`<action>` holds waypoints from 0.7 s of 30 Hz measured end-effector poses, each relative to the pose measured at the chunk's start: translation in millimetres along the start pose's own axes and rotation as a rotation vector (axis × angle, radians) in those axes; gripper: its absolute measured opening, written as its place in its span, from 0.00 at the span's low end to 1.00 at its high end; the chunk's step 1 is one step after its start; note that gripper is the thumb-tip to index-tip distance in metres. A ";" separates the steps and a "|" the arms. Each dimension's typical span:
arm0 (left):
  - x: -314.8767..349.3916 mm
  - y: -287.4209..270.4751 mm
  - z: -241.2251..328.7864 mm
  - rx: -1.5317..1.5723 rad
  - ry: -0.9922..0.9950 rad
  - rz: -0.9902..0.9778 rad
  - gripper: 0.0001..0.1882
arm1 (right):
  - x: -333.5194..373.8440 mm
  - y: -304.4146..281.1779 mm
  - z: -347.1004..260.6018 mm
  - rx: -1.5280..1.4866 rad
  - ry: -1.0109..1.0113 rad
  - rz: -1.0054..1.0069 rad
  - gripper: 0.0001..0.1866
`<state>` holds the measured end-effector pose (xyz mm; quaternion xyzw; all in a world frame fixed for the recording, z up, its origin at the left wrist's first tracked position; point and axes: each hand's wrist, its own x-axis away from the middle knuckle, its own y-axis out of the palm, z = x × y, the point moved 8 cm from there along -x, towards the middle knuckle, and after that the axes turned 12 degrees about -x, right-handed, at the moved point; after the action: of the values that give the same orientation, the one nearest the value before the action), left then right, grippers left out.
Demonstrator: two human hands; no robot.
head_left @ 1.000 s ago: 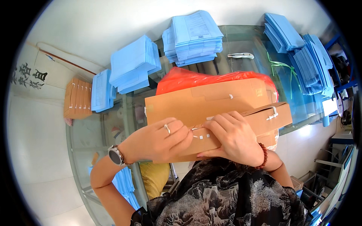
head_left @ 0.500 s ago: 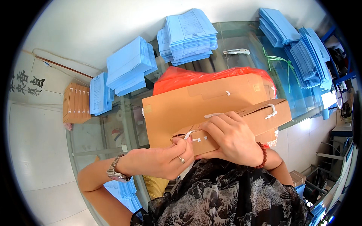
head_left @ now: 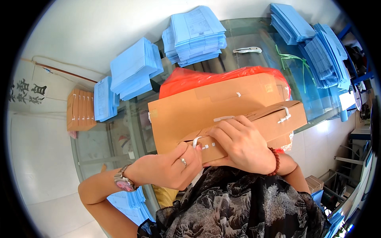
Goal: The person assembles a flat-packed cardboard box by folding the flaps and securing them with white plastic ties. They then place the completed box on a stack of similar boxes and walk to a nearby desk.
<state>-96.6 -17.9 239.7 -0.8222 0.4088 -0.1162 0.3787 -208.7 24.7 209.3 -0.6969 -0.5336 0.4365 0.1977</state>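
Gripping the box (head_left: 293, 117) in the right hand (head_left: 247, 144), fingers over the top, thumb along the lower edge; pinching, apparently, the white strap (head_left: 195, 141) at its left end between thumb and forefinger of the left hand (head_left: 172, 166). Holding the box slantwise over the larger cardboard (head_left: 186, 109), close to the shirt (head_left: 238, 198). Could tear the strap's slot by tugging too hard, or lose the strap through so small a pinch. Could dent the box by squeezing unevenly, or tip it by slackening on the right. Impossible to see the strap's tip behind the fingers, hence to judge how securely caught.
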 end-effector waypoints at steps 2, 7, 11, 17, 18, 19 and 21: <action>-1.7 0.9 -4.5 0.084 -0.066 -0.010 0.09 | -0.1 -0.1 0.5 -0.003 0.014 -0.010 0.30; 2.0 7.8 -11.0 0.310 -0.227 -0.011 0.12 | 1.2 1.6 2.7 -0.015 0.059 -0.069 0.32; 10.2 13.0 -19.3 0.409 -0.216 -0.065 0.17 | 0.5 4.7 2.8 -0.024 0.059 -0.088 0.32; 17.4 21.1 -36.2 0.558 -0.196 -0.062 0.16 | -0.3 3.5 2.2 -0.021 0.068 -0.091 0.32; 18.5 22.6 -38.5 0.585 -0.194 -0.042 0.15 | -0.1 2.9 2.3 -0.027 0.071 -0.089 0.32; 18.9 22.3 -39.9 0.612 -0.191 -0.023 0.15 | -0.1 2.3 2.5 -0.033 0.076 -0.087 0.32; 17.1 22.7 -38.2 0.571 -0.151 -0.023 0.12 | 0.6 3.8 3.7 -0.031 0.076 -0.094 0.32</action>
<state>-118.0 -59.6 247.6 -0.6932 0.3209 -0.1694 0.6227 -209.5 23.3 204.3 -0.6901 -0.5646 0.3917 0.2271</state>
